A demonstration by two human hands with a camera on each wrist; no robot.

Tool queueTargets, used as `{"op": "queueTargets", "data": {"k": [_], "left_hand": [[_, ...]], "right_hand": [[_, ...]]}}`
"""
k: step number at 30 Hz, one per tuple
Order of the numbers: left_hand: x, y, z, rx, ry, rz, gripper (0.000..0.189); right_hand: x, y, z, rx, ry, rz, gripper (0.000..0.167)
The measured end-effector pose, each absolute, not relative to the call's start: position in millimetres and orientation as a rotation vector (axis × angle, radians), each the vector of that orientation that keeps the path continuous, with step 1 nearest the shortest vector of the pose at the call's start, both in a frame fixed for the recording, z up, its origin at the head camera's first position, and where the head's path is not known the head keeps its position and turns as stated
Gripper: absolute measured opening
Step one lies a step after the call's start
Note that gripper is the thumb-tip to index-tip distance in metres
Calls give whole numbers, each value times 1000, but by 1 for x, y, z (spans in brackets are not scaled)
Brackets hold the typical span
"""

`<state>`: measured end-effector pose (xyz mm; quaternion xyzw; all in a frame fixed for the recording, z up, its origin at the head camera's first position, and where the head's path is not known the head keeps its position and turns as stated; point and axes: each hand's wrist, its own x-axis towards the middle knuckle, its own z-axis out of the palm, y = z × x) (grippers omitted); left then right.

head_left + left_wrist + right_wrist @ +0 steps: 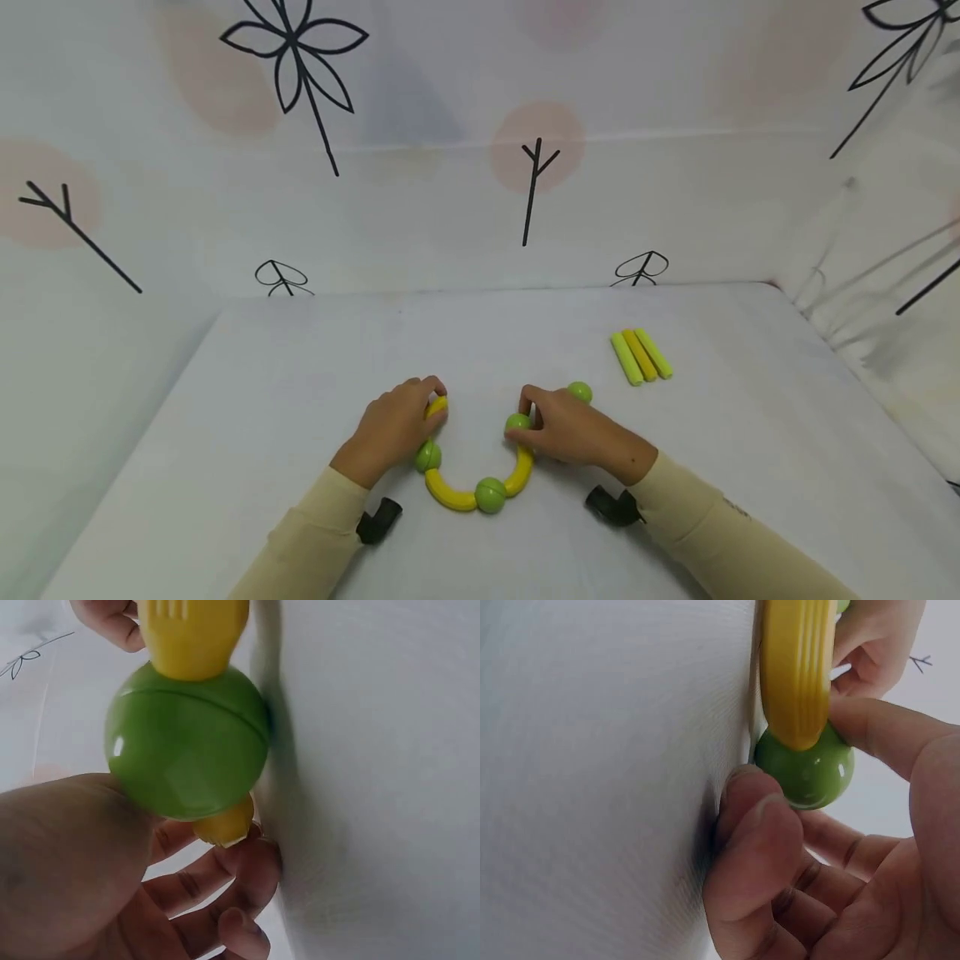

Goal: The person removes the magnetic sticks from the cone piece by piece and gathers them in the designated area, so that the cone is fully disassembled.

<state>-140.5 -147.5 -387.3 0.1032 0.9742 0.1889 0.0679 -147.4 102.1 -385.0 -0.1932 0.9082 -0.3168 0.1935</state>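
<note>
A U-shaped chain of yellow curved sticks and green balls lies on the table. At its left end my left hand [393, 427] pinches a yellow curved stick [438, 406] between thumb and fingers, just above a green ball [428, 456]. My right hand [573, 429] holds the green ball [517, 423] at the right end, also visible in the right wrist view with a yellow curved stick [795, 667] joined to it. Along the bottom run another curved stick [452, 493], a green ball [491, 495] and a third curved stick [520, 472].
A loose green ball [580, 391] sits just beyond my right hand. Farther back on the right, a yellow straight stick [640, 356] lies between two yellow-green ones [627, 359]. The white table [300, 350] meets a patterned cloth wall [435, 208] behind.
</note>
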Motion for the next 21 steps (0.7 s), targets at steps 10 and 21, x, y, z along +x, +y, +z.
{"op": "queueTargets", "data": {"k": [10, 21], "left_hand": [[-133, -154, -367, 245, 2837, 394, 55], [-130, -160, -360, 221, 2701, 454, 73]], "right_hand": [[-149, 101, -384, -630, 2665, -749, 29], [-143, 105, -377, -822, 2681, -664, 22]]}}
